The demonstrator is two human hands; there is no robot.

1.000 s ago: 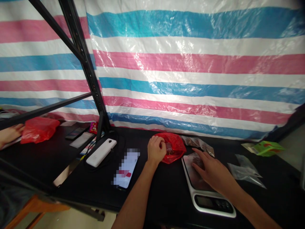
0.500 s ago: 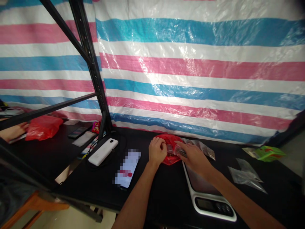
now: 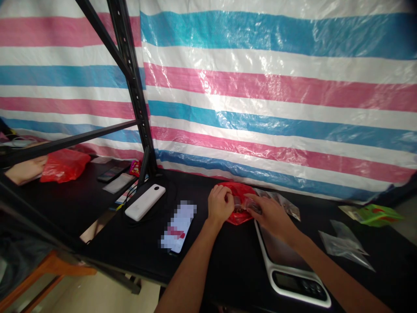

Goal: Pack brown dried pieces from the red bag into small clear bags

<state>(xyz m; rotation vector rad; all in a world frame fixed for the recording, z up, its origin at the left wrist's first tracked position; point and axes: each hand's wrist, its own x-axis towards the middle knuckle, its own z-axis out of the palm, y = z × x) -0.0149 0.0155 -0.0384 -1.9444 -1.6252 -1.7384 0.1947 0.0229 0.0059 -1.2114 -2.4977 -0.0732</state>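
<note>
My left hand [image 3: 220, 204] is closed around a small clear bag [image 3: 240, 205] with brown contents, just in front of a red plastic bag [image 3: 240, 190]. My right hand [image 3: 270, 215] pinches the same small bag from the right, and its contents are partly hidden by my fingers. Below my right wrist stands a white kitchen scale [image 3: 286, 256] with a dark top and a digital panel. Nothing lies on its platform, and neither hand touches it.
Left of my hands lie a phone [image 3: 178, 226] with a blurred screen and a white power bank [image 3: 145, 202]. Clear bags [image 3: 343, 244] and a green packet [image 3: 369, 215] lie right. A co-worker's hand [image 3: 26, 170] rests beside another red bag [image 3: 65, 165], beyond a black shelf upright [image 3: 137, 87].
My right hand has moved off the scale to the small clear bag and pinches it. The view has shifted slightly as my head moved.
</note>
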